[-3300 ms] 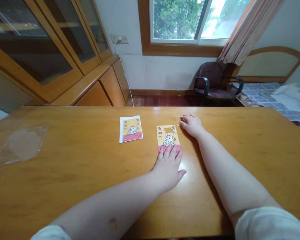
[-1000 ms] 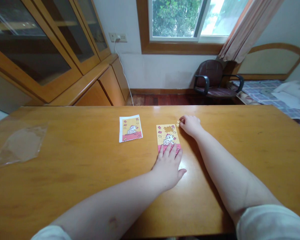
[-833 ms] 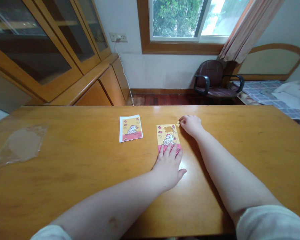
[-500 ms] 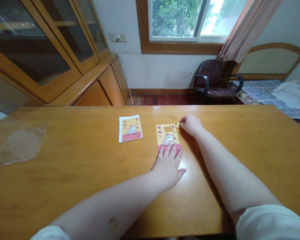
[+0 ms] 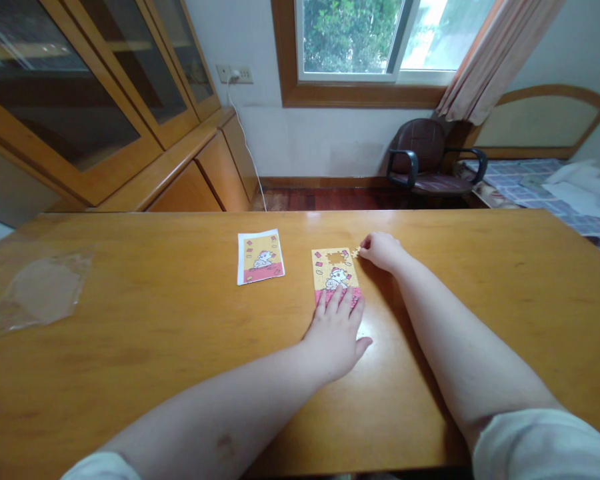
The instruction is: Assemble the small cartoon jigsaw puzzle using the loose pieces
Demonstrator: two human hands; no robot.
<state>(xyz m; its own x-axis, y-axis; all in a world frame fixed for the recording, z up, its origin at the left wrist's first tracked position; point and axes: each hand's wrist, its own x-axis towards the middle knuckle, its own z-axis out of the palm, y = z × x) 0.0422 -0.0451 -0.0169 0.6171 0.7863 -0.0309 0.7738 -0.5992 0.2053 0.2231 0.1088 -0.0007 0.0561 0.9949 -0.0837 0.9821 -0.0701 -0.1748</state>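
Note:
A small yellow and pink jigsaw puzzle [image 5: 336, 272] with a white cartoon animal lies on the table, with a gap near its top edge where the wood shows. My left hand [image 5: 336, 337] rests flat across its pink lower part, fingers spread. Just off the puzzle's upper right corner, my right hand [image 5: 380, 252] pinches small yellow puzzle pieces [image 5: 356, 253] between thumb and fingertips; how many there are I cannot tell. Left of the puzzle lies a white-bordered picture card [image 5: 261, 257] printed with the same design.
A clear plastic bag [image 5: 45, 290] lies at the left of the wooden table [image 5: 180, 347]. Beyond the far edge are a dark office chair [image 5: 423, 157], a glass-door cabinet [image 5: 145, 143] on the left and a bed [image 5: 520, 183] on the right.
My right hand has shifted very slightly, and the yellow pieces at its fingertips have turned a little and sit slightly lower. My left hand stays in place on the puzzle.

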